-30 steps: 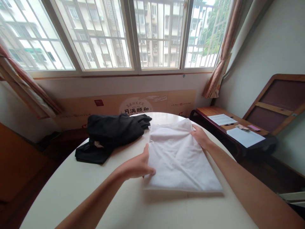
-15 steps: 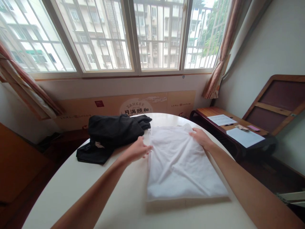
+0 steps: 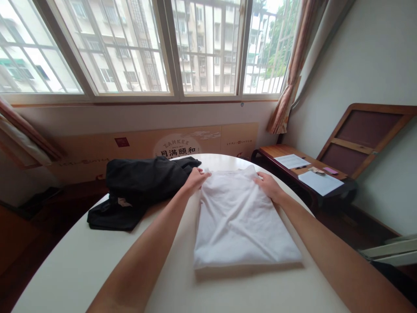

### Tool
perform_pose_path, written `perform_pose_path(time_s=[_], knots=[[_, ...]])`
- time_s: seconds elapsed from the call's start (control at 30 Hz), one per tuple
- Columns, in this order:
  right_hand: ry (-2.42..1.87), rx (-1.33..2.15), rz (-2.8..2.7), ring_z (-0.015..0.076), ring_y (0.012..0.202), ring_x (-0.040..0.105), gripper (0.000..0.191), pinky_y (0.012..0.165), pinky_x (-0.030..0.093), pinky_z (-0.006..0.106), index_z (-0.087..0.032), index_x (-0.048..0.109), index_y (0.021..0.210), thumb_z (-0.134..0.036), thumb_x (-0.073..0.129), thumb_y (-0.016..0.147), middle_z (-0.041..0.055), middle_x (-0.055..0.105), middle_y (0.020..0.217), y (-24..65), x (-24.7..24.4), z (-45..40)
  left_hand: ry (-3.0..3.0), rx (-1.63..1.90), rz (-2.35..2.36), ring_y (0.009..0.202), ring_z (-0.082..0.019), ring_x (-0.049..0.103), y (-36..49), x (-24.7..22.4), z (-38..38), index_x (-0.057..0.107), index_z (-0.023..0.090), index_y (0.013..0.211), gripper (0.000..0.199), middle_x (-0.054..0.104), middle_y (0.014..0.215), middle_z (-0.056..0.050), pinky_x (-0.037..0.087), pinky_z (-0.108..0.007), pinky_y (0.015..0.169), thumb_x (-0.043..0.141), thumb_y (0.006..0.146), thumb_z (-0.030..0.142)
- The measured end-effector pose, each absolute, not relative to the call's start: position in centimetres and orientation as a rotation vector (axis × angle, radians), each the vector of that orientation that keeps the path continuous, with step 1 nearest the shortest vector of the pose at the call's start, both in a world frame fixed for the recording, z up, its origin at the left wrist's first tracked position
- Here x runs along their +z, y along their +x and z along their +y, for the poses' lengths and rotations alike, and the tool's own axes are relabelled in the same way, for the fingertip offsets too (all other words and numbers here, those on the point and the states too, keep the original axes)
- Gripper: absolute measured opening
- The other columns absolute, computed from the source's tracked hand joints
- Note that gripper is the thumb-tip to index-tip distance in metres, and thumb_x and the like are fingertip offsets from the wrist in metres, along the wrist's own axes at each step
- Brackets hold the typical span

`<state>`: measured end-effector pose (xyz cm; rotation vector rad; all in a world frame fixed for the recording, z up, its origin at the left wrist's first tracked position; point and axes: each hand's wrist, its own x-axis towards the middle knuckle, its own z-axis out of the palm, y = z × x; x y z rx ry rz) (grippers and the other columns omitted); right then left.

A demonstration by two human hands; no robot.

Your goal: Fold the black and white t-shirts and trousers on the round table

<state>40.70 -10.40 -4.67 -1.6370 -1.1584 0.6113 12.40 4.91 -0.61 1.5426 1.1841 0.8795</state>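
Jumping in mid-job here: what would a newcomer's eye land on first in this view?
The white shirt, folded flat on the white table, stands out most, with the left hand and right hand at its far edge. A dark heap of black clothing lies to its left, below the bright barred windows.
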Motion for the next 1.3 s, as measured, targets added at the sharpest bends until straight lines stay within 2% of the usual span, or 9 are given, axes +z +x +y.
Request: perform_pose_path(time_s=[0.23, 0.47, 0.57, 0.67, 0.73, 0.83, 0.97, 1.1, 1.3], knots=[[-1.626, 0.512, -1.112, 0.0234, 0.075, 0.069, 0.038, 0.066, 0.055, 0.031, -0.021, 0.068, 0.107, -0.05, 0.056, 0.086, 0.0044, 0.075, 0.082, 40.6, -4.8, -10.2, 1.545, 1.009, 1.027, 0.072, -0.016, 0.065, 13.2, -2.3, 5.6, 0.055, 0.018, 0.108, 0.043, 0.069, 0.085, -0.001, 0.047, -0.024, 0.066, 0.08, 0.073, 0.017], [-1.757, 0.379, -1.1, 0.0252, 0.079, 0.071, 0.032, 0.071, 0.055, 0.033, -0.02, 0.069, 0.102, -0.042, 0.051, 0.089, 0.0073, 0.076, 0.088, 40.5, -4.7, -9.9, 1.539, 1.012, 1.058, 0.081, -0.019, 0.07, 12.7, -2.9, 6.0, 0.05, 0.015, 0.121, 0.035, 0.074, 0.105, -0.013, 0.054, -0.028, 0.073, 0.065, 0.089, 0.016], [-1.883, 0.261, -1.076, 0.0299, 0.085, 0.071, 0.031, 0.082, 0.055, 0.04, -0.017, 0.071, 0.108, -0.035, 0.052, 0.09, 0.0114, 0.075, 0.088, 40.5, -4.3, -10.1, 1.598, 1.027, 1.141, 0.098, -0.024, 0.072, 12.9, -2.2, 5.8, 0.049, 0.012, 0.125, 0.039, 0.07, 0.122, -0.022, 0.056, -0.034, 0.086, 0.063, 0.088, 0.011], [-1.984, 0.068, -1.065, 0.0386, 0.109, 0.067, 0.047, 0.099, 0.05, 0.052, -0.01, 0.063, 0.131, -0.029, 0.057, 0.089, 0.0227, 0.072, 0.113, 40.2, -4.0, -10.3, 1.736, 1.082, 1.226, 0.128, -0.032, 0.062, 13.2, -0.3, 4.1, 0.047, 0.009, 0.136, 0.055, 0.057, 0.145, -0.028, 0.046, -0.044, 0.11, 0.061, 0.083, 0.004], [-1.998, -0.107, -1.234, 0.0417, 0.128, 0.058, 0.06, 0.109, 0.044, 0.055, -0.006, 0.055, 0.144, -0.031, 0.059, 0.09, 0.029, 0.062, 0.136, 39.4, -3.9, -10.5, 2.038, 1.041, 1.215, 0.136, -0.035, 0.056, 13.4, 0.9, 1.7, 0.048, 0.008, 0.142, 0.059, 0.056, 0.147, -0.027, 0.04, -0.047, 0.117, 0.056, 0.084, 0.004], [-1.931, -0.169, -1.691, 0.0385, 0.15, 0.04, 0.065, 0.123, 0.031, 0.055, -0.008, 0.049, 0.153, -0.043, 0.053, 0.098, 0.0259, 0.049, 0.158, 37.6, -4.1, -10.8, 2.583, 0.721, 0.921, 0.139, -0.032, 0.056, 13.0, 1.4, -3.4, 0.052, 0.009, 0.147, 0.055, 0.061, 0.147, -0.022, 0.039, -0.046, 0.12, 0.046, 0.093, 0.013], [-2.019, 0.215, -1.999, 0.0301, 0.162, 0.019, 0.068, 0.13, 0.011, 0.056, -0.019, 0.036, 0.165, -0.054, 0.034, 0.107, 0.0114, 0.027, 0.174, 35.7, -4.7, -10.6, 2.803, 0.247, 0.723, 0.159, -0.033, 0.029, 10.0, -0.5, -9.2, 0.039, 0.008, 0.16, 0.064, 0.034, 0.169, -0.02, 0.023, -0.052, 0.13, 0.038, 0.105, 0.041], [-2.201, 0.276, -1.901, 0.0254, 0.163, 0.014, 0.066, 0.131, 0.007, 0.051, -0.023, 0.03, 0.168, -0.051, 0.029, 0.109, 0.0075, 0.018, 0.176, 36.0, -4.8, -9.6, 2.78, 0.084, 0.862, 0.162, -0.036, 0.01, 6.0, -2.1, -12.1, 0.028, 0.005, 0.165, 0.08, 0.015, 0.172, -0.023, 0.016, -0.055, 0.131, 0.038, 0.104, 0.056], [-2.262, 0.209, -1.857, 0.0283, 0.163, 0.016, 0.064, 0.13, 0.007, 0.055, -0.019, 0.033, 0.167, -0.046, 0.034, 0.108, 0.0113, 0.022, 0.175, 36.1, -3.6, -9.9, 2.707, 0.096, 0.946, 0.16, -0.04, 0.004, 3.6, -2.1, -15.1, 0.025, -0.001, 0.165, 0.092, 0.007, 0.17, -0.027, 0.015, -0.057, 0.131, 0.044, 0.1, 0.061]])
